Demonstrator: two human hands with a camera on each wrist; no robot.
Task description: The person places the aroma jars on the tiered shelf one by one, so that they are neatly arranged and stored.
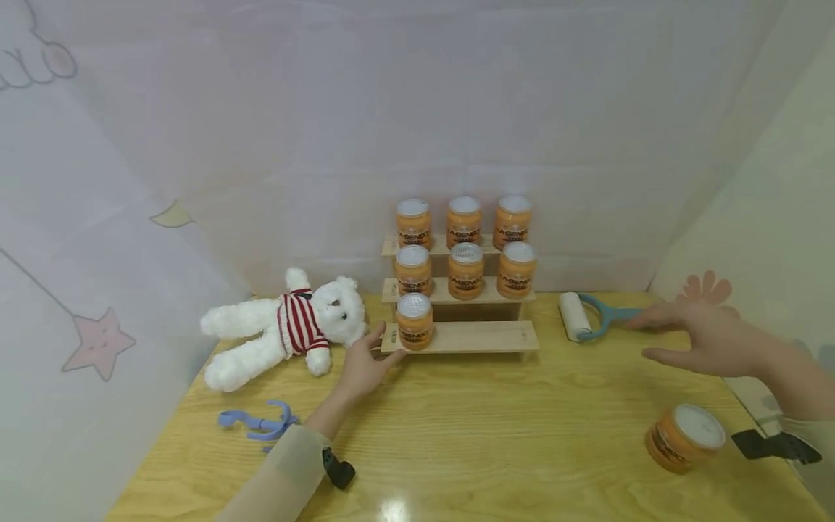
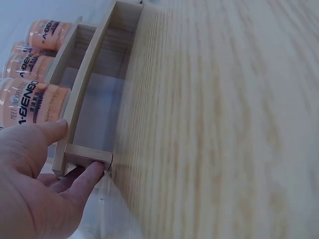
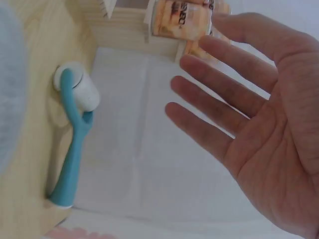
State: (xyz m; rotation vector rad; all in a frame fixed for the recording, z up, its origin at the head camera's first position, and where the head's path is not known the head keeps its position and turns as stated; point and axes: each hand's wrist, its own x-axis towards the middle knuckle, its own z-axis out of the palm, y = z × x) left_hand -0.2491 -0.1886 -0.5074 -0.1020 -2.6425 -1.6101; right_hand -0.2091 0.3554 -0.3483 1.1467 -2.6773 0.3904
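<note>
At the left end of the bottom step, my left hand holds the three-tier wooden display rack. In the left wrist view, the thumb lies at the board's edge close to an orange jar, and the fingers curl around the end leg. That orange jar with a pale lid stands at the left of the lowest step. My right hand hovers with fingers spread and holds nothing. Beneath it in the head view lies the blue handle of a white lint roller.
Three jars stand on the top step and three on the middle one. Another orange jar is at the table's front right. A white teddy bear and a blue-purple clawed tool lie on the left.
</note>
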